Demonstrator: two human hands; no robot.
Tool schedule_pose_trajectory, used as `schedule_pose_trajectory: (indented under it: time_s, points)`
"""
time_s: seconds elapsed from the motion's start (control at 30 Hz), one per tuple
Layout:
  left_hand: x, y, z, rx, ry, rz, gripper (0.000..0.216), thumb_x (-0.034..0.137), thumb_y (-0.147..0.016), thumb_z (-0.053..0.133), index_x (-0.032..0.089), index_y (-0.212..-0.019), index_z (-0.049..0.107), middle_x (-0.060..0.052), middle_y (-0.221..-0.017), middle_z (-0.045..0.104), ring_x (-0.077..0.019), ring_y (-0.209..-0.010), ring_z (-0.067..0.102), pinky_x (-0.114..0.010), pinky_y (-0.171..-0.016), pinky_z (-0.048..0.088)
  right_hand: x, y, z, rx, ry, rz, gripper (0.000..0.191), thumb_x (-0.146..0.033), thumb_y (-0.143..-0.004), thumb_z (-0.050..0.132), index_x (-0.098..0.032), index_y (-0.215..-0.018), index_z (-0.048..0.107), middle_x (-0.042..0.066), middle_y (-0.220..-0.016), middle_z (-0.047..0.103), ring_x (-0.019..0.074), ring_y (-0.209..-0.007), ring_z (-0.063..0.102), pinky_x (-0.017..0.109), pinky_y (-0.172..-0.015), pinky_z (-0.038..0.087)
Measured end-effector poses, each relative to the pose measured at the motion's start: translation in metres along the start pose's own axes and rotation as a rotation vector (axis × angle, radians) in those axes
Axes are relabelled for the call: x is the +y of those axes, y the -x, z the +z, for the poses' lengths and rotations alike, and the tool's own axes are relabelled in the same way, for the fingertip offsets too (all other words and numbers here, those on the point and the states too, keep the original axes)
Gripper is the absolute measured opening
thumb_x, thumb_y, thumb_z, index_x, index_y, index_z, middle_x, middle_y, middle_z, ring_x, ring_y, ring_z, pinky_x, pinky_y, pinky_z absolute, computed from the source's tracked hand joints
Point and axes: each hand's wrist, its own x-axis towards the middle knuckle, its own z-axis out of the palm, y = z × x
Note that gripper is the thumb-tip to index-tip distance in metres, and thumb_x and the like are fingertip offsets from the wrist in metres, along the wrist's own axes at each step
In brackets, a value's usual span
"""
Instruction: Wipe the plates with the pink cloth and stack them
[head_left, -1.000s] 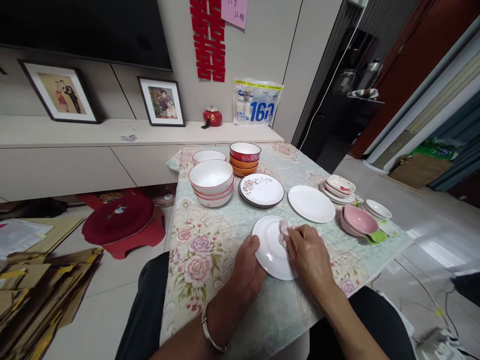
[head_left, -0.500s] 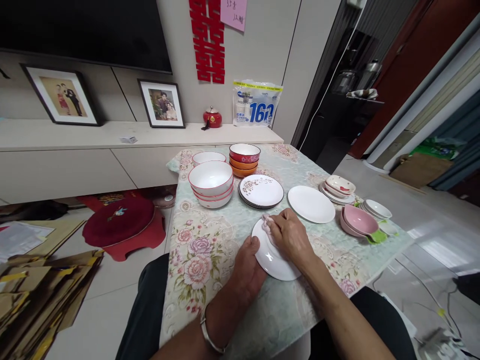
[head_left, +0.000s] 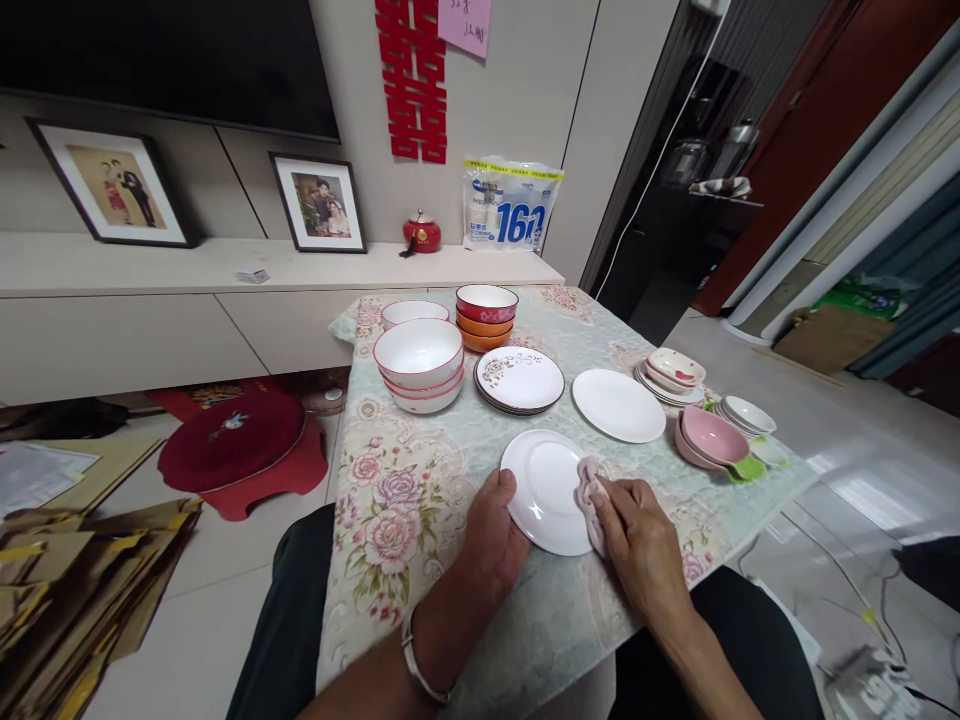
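Note:
A white plate [head_left: 546,490] is tilted above the near part of the table, gripped at its left edge by my left hand [head_left: 493,525], thumb on top. My right hand [head_left: 637,535] pinches a pale pink cloth [head_left: 591,500] against the plate's right rim. Beyond the plate lie a stack of brown-patterned plates [head_left: 520,379] and a larger white plate [head_left: 619,405]. Red-rimmed white bowls [head_left: 419,352] are stacked to their left.
Orange and red bowls [head_left: 486,315] stand at the back of the flowered tablecloth [head_left: 397,500]. Pink bowls [head_left: 714,437], small white bowls [head_left: 750,414] and patterned dishes [head_left: 675,368] sit near the right edge. A red stool [head_left: 236,440] is left of the table.
My right hand and the cloth have moved from the plate's far left rim to its right rim, uncovering the middle. My left hand keeps its hold on the plate.

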Motion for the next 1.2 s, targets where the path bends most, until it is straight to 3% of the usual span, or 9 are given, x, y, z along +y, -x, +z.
schedule_pose_trajectory:
  time_s: [0.17,0.3,0.5,0.67,0.8,0.93,1.07,1.2]
  points:
    - [-0.001,-0.003,-0.002,-0.024,0.001,-0.018,0.024,0.018,-0.092,0.049,0.009,-0.108,0.064,-0.014,-0.099,0.075,-0.0283,-0.102,0.070,-0.044,-0.097,0.053,-0.029,0.025,0.001,0.061,-0.009,-0.202,0.040,-0.025,-0.099,0.053,-0.019,-0.138,0.057,0.011,-0.106,0.055,0.0227,-0.096,0.057,0.037,-0.080,0.051]
    - [-0.001,-0.005,-0.005,-0.054,0.027,-0.052,0.025,0.019,-0.091,0.051,0.009,-0.110,0.063,-0.015,-0.099,0.075,-0.0286,-0.103,0.070,-0.044,-0.096,0.053,-0.045,0.015,0.012,0.032,0.012,-0.320,0.043,-0.017,-0.098,0.052,-0.016,-0.141,0.053,0.014,-0.111,0.054,0.0247,-0.099,0.053,0.040,-0.083,0.050]
    - [0.002,-0.008,0.000,-0.203,0.185,-0.148,0.045,0.035,-0.092,0.046,0.007,-0.123,0.063,-0.016,-0.113,0.073,-0.0305,-0.114,0.065,-0.043,-0.104,0.046,-0.052,-0.043,0.036,-0.027,0.124,-0.193,0.028,-0.024,-0.099,0.049,-0.011,-0.111,0.070,0.010,-0.088,0.053,0.0239,-0.083,0.050,0.037,-0.073,0.045]
    - [0.007,-0.010,0.001,-0.195,0.225,-0.130,0.045,0.037,-0.092,0.045,0.010,-0.123,0.065,-0.012,-0.113,0.074,-0.0289,-0.117,0.063,-0.041,-0.106,0.044,-0.066,-0.070,0.047,-0.127,0.181,-0.120,0.025,-0.026,-0.098,0.050,-0.016,-0.107,0.072,0.008,-0.086,0.051,0.0233,-0.081,0.049,0.034,-0.072,0.042]
    - [0.011,-0.007,0.000,-0.183,0.269,-0.145,0.038,0.037,-0.093,0.045,0.010,-0.105,0.069,-0.012,-0.102,0.075,-0.0246,-0.106,0.068,-0.036,-0.102,0.047,-0.080,-0.060,0.041,-0.190,0.118,-0.205,0.023,-0.025,-0.097,0.054,-0.018,-0.110,0.071,0.009,-0.090,0.052,0.0233,-0.084,0.049,0.034,-0.075,0.043]
    - [0.015,-0.002,0.002,-0.074,0.214,-0.123,0.038,0.038,-0.094,0.046,0.010,-0.093,0.070,-0.011,-0.086,0.074,-0.0232,-0.091,0.071,-0.034,-0.098,0.050,-0.085,-0.040,0.029,-0.239,0.168,-0.319,0.018,-0.024,-0.094,0.059,-0.020,-0.106,0.072,0.010,-0.092,0.055,0.0252,-0.087,0.049,0.035,-0.073,0.045]
    - [0.015,-0.001,0.005,-0.120,0.171,-0.170,0.049,0.041,-0.095,0.038,0.004,-0.109,0.069,-0.017,-0.099,0.075,-0.0309,-0.104,0.068,-0.042,-0.100,0.049,-0.074,-0.020,0.015,-0.242,0.173,-0.430,0.032,-0.021,-0.094,0.058,-0.024,-0.125,0.066,0.012,-0.102,0.057,0.0257,-0.089,0.051,0.038,-0.075,0.048]
    - [0.010,-0.005,0.004,-0.120,0.126,-0.242,0.058,0.040,-0.098,0.034,0.000,-0.134,0.055,-0.021,-0.116,0.072,-0.0335,-0.114,0.065,-0.047,-0.106,0.044,-0.044,-0.001,0.003,-0.200,0.069,-0.510,0.044,-0.015,-0.098,0.050,-0.026,-0.140,0.054,0.013,-0.113,0.056,0.0245,-0.095,0.052,0.039,-0.080,0.051]
